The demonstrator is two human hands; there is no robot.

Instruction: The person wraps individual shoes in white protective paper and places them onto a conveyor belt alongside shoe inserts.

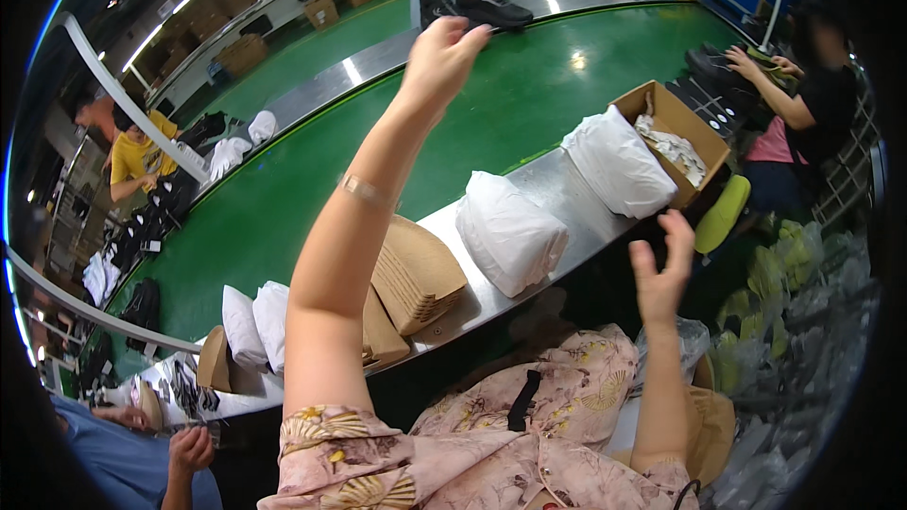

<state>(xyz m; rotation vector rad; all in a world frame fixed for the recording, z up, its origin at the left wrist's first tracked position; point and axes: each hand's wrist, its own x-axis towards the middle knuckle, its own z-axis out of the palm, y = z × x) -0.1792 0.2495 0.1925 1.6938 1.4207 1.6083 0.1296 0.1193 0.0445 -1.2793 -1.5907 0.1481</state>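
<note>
My left arm stretches out over the green conveyor belt (539, 76). My left hand (442, 61) is raised, thumb and fingers apart, with nothing visible in it. In the picture its fingertips come just below a pair of black shoes (493, 9), which a person across the belt handles. My right hand (664, 274) is held up on the near side, open, its thumb and fingers spread. Closest to it are a white-wrapped bundle (619, 165) and a lime-green insole-shaped piece (722, 214). Another white bundle (510, 231) sits on the metal ledge (441, 326) before me.
Stacked brown cardboard pieces (416, 274) lie on the ledge. An open cardboard box (699, 184) holds crumpled white paper. A person at right handles dark shoes (713, 66); others work at left. Clear plastic bags (812, 349) with green pieces pile up at lower right.
</note>
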